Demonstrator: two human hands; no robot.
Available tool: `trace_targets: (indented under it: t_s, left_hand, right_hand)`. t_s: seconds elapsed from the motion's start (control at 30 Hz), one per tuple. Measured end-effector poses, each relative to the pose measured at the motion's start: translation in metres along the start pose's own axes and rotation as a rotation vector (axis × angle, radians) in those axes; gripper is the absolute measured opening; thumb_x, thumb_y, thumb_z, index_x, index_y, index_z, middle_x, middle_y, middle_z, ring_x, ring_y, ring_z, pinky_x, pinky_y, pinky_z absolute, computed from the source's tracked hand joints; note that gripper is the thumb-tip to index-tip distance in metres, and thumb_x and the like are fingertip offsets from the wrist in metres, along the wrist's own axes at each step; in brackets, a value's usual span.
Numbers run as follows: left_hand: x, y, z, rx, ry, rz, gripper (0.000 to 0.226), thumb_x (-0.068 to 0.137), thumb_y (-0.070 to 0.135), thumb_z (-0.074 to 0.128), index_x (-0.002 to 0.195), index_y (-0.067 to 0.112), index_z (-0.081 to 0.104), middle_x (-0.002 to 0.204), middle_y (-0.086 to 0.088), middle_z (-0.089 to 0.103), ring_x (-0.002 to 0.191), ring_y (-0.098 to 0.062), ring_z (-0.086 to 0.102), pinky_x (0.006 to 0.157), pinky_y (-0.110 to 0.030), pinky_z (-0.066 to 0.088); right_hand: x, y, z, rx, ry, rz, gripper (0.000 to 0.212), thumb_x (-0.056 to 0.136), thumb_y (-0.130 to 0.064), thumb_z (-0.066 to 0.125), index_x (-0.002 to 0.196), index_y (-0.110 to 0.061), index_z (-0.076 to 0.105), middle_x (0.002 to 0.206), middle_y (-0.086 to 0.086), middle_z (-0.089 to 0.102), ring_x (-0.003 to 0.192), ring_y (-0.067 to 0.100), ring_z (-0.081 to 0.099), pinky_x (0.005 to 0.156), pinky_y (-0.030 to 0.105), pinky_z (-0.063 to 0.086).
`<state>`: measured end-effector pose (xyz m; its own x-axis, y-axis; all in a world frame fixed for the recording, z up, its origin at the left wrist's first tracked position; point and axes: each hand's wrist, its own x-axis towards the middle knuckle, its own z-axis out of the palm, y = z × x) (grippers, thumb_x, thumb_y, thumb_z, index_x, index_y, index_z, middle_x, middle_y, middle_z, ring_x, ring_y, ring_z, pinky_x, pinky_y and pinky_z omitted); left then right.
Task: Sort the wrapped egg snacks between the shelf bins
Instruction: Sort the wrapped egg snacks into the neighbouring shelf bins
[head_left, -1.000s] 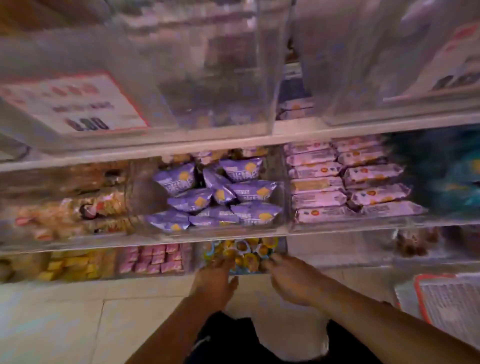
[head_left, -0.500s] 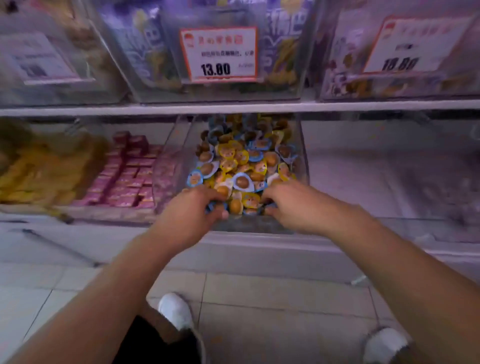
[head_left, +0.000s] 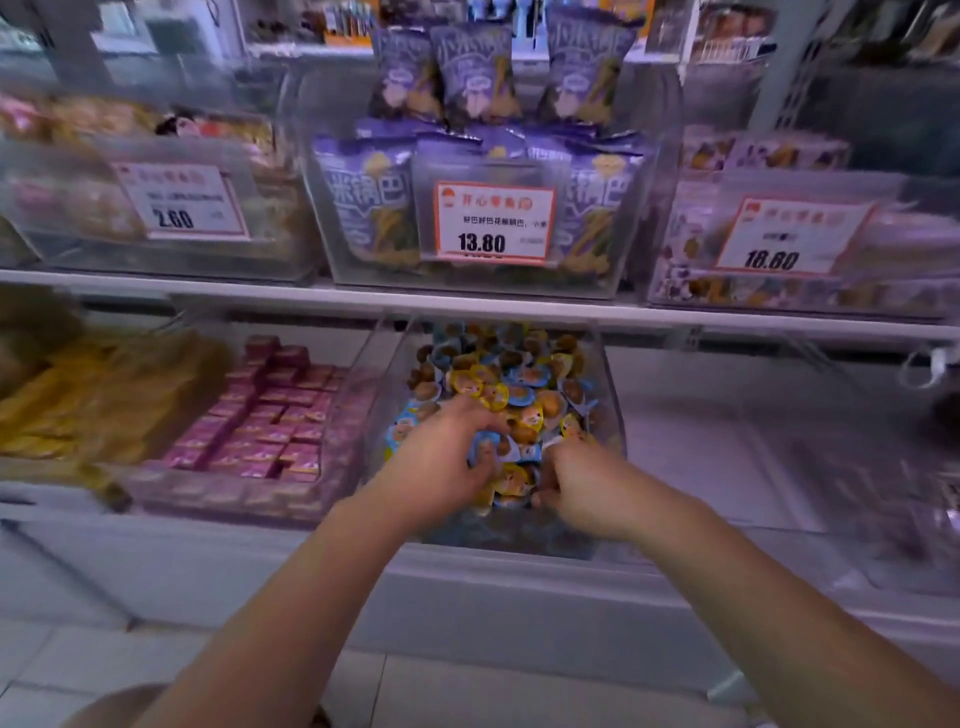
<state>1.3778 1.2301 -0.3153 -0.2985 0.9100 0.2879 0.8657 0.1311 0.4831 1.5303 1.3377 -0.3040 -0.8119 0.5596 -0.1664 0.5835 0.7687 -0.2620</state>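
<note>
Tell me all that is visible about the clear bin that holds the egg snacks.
The clear bin looks like transparent plastic, with walls that slope outward toward the top. It sits on the lower shelf, under the purple bags' bin and right of the pink boxes. It is heaped with small wrapped egg snacks in yellow and blue wrappers. The left hand and right hand reach into its front, fingers curled among the snacks.

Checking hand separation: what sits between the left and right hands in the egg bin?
Head view: wrapped egg snacks, yellow and blue packets, fill the gap between the left hand and right hand inside the clear bin.
</note>
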Motion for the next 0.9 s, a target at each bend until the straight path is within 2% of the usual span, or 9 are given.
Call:
trace_targets:
  t_s: [0.07,0.13,0.27,0.43,0.57,0.63,0.7,0.8,0.9]
  left_hand:
    - [0.004,-0.003,0.005,0.077,-0.065,-0.007,0.030,0.088,0.023,0.064,0.117,0.030,0.064,0.121,0.006,0.060,0.109,-0.016,0.059,0.090,-0.034,0.048]
    - [0.010,-0.008,0.010,0.124,-0.064,0.003,0.037,0.085,0.028,0.068,0.120,0.033,0.060,0.124,0.008,0.059,0.111,-0.016,0.058,0.089,-0.031,0.046]
    - [0.010,-0.007,0.013,0.172,-0.055,0.041,0.036,0.084,0.030,0.068,0.119,0.034,0.059,0.117,0.007,0.051,0.103,-0.019,0.056,0.083,-0.031,0.041]
    - [0.004,-0.015,0.009,0.004,0.018,0.021,0.031,0.080,0.025,0.079,0.108,0.028,0.067,0.113,0.010,0.058,0.105,-0.008,0.054,0.086,-0.020,0.041]
    - [0.001,-0.011,0.004,-0.268,0.122,-0.121,0.031,0.081,0.031,0.080,0.110,0.037,0.070,0.104,0.020,0.068,0.099,0.004,0.062,0.084,-0.014,0.047]
    - [0.006,0.002,0.002,-0.441,0.193,-0.176,0.029,0.080,0.035,0.080,0.103,0.048,0.068,0.100,0.028,0.069,0.093,0.008,0.065,0.075,-0.010,0.049]
    - [0.015,0.021,0.002,-0.516,0.261,-0.159,0.031,0.079,0.037,0.080,0.104,0.050,0.067,0.100,0.031,0.068,0.090,0.008,0.066,0.071,-0.008,0.050]
    - [0.032,0.055,0.009,-0.510,0.288,-0.065,0.032,0.080,0.036,0.079,0.105,0.050,0.065,0.100,0.031,0.066,0.092,0.010,0.064,0.071,-0.004,0.047]
    - [0.046,0.083,0.024,-0.424,0.272,0.044,0.035,0.080,0.034,0.079,0.110,0.044,0.065,0.103,0.027,0.064,0.099,0.010,0.059,0.081,-0.004,0.042]
  right_hand:
    - [-0.009,0.002,0.005,0.045,0.081,0.009,0.016,0.088,-0.031,0.068,0.087,-0.020,0.056,0.094,0.006,0.064,0.091,0.028,0.059,0.066,0.031,0.038]
    - [-0.015,0.003,0.008,0.059,0.166,0.000,0.017,0.088,-0.033,0.068,0.088,-0.024,0.053,0.089,0.001,0.060,0.093,0.027,0.059,0.065,0.031,0.033]
    - [-0.023,0.002,0.012,0.074,0.239,-0.113,0.014,0.092,-0.030,0.063,0.103,-0.021,0.065,0.108,0.001,0.062,0.107,0.023,0.055,0.082,0.031,0.038]
    - [-0.024,0.009,0.007,0.125,0.312,-0.128,0.014,0.096,-0.025,0.059,0.099,-0.020,0.071,0.104,-0.003,0.062,0.102,0.018,0.058,0.086,0.029,0.042]
    - [-0.020,0.026,-0.022,0.272,0.576,-0.048,0.009,0.090,-0.020,0.067,0.086,-0.025,0.073,0.086,-0.012,0.067,0.081,0.008,0.060,0.070,0.023,0.046]
    - [-0.019,0.035,-0.031,0.480,0.693,0.018,0.012,0.089,-0.021,0.068,0.084,-0.031,0.071,0.082,-0.021,0.069,0.079,0.001,0.062,0.066,0.012,0.046]
    - [-0.014,0.036,-0.035,0.812,0.709,0.106,0.016,0.093,-0.015,0.064,0.085,-0.026,0.072,0.079,-0.017,0.072,0.076,0.001,0.068,0.063,0.012,0.051]
    - [-0.011,0.032,-0.036,1.421,0.592,0.214,0.018,0.099,-0.006,0.054,0.096,-0.004,0.072,0.089,0.009,0.077,0.078,0.021,0.075,0.061,0.029,0.059]
    - [-0.017,0.032,-0.043,1.836,0.504,0.250,0.021,0.094,-0.009,0.056,0.097,0.001,0.075,0.095,0.019,0.075,0.088,0.033,0.074,0.072,0.045,0.062]
